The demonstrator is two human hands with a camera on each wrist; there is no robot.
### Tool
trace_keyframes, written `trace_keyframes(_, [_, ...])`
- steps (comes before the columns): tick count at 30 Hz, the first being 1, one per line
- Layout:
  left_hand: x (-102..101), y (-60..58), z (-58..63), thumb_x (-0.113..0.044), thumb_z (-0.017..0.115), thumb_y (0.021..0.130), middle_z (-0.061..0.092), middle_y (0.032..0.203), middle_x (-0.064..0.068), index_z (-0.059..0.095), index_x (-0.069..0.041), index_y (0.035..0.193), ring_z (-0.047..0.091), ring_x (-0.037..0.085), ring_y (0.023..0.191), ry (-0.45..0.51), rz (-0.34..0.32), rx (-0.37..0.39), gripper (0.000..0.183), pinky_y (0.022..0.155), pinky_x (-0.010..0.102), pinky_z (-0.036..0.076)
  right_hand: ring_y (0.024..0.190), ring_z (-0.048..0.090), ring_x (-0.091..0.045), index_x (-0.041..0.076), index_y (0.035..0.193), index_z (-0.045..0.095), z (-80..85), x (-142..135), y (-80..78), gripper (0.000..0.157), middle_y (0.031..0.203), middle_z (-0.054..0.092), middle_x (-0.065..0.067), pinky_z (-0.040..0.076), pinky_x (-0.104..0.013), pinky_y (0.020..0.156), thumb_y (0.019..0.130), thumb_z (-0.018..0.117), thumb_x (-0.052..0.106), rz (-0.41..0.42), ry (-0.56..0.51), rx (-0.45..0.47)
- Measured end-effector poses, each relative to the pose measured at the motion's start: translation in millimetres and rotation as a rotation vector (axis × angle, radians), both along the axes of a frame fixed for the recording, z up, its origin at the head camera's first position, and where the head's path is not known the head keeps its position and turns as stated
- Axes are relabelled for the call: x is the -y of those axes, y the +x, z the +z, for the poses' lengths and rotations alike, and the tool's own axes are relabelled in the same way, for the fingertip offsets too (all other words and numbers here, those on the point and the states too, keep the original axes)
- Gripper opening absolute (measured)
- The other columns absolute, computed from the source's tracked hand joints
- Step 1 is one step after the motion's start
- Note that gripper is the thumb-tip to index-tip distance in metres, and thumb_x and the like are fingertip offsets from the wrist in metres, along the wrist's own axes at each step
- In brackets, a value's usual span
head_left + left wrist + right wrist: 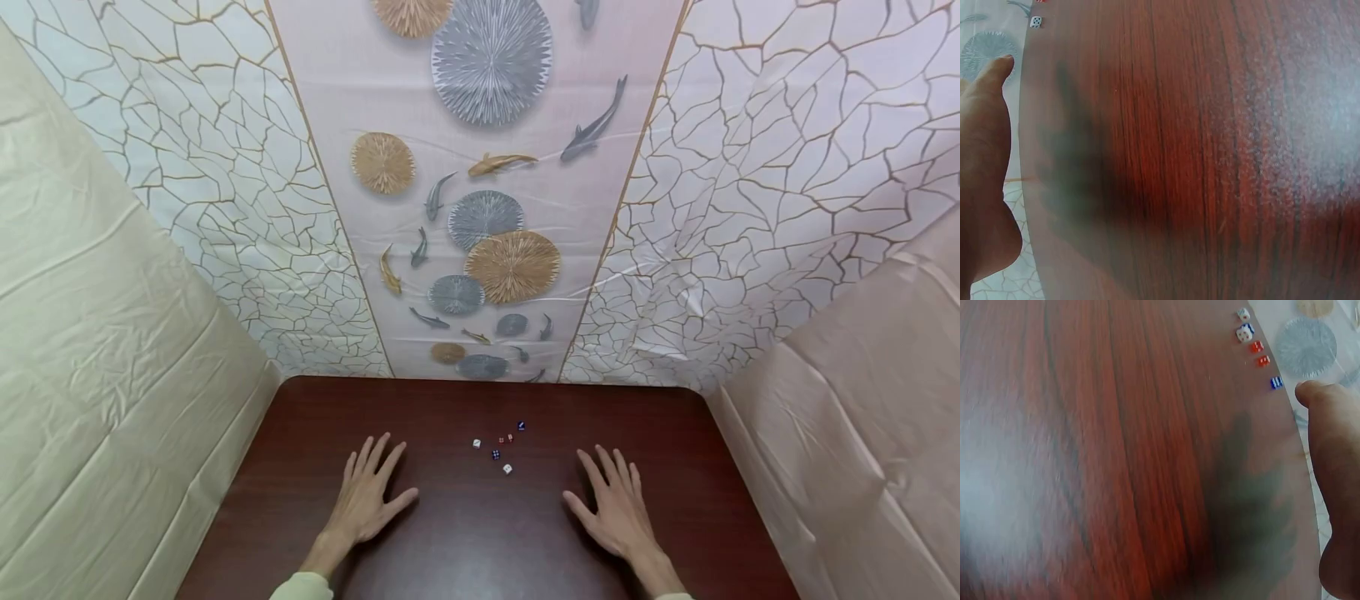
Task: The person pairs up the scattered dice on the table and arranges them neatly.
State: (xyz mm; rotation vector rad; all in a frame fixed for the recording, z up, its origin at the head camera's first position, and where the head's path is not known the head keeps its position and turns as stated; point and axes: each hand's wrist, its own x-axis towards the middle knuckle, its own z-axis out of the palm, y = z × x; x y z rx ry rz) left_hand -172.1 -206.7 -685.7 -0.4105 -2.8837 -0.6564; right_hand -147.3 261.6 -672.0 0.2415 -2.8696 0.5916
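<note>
Small dice lie loosely grouped on the dark wood table between the two hands. There are two white dice, one at the left [477, 444] and one nearest the person [507, 469]. Two red dice [510, 437] sit side by side. One blue die [496, 454] is in the middle and another [521, 425] at the back right. Left of the group, the left hand [365, 498] is spread with straight fingers and holds nothing. The right hand [619, 510] is likewise spread and bare, to the right of the dice. Each wrist view shows a thumb and the hand's shadow on the wood.
The reddish-brown table [457, 542] has rounded far corners. A patterned cloth [525, 192] with fish and round motifs hangs behind its far edge. Beige fabric walls stand at the left [112, 375] and right [862, 400]. Light glares off the near tabletop.
</note>
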Motion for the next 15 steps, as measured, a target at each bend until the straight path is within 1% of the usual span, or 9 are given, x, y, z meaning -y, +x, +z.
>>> trace_keyframes(5, [-1.9,0.1,-0.5,-0.054,0.082,0.100,0.038,0.182,0.021,0.050,-0.018,0.171,0.032,0.055,0.168,0.006,-0.005,-0.009,0.086,0.129,0.081,0.026,0.164,0.037,-0.058,0.017,0.168,0.054,0.9,13.4,-4.8,0.079,0.175,0.048,-0.026,0.024,-0.079,0.131,0.103,0.076,0.056,0.016,-0.012,-0.003])
trace_keyframes(12, [-2.9,-0.4,-1.7,-0.055,0.082,0.100,0.037,0.183,0.020,0.049,-0.019,0.172,0.029,0.054,0.170,0.017,-0.005,0.007,0.087,0.131,0.080,0.024,0.165,0.037,-0.058,0.017,0.166,0.055,0.8,34.9,-12.0,0.082,0.173,0.050,-0.026,0.025,-0.079,0.132,0.099,0.081,0.055,0.035,-0.069,0.008])
trace_keyframes(15, [-3.5,-0.5,-1.8,-0.056,0.082,0.100,0.039,0.182,0.021,0.050,-0.019,0.171,0.032,0.054,0.169,0.004,-0.004,-0.011,0.086,0.130,0.080,0.026,0.164,0.038,-0.058,0.016,0.165,0.056,1.3,43.2,-15.1,0.082,0.171,0.051,-0.026,0.027,-0.079,0.131,0.098,0.083,0.054,0.045,-0.081,0.003])
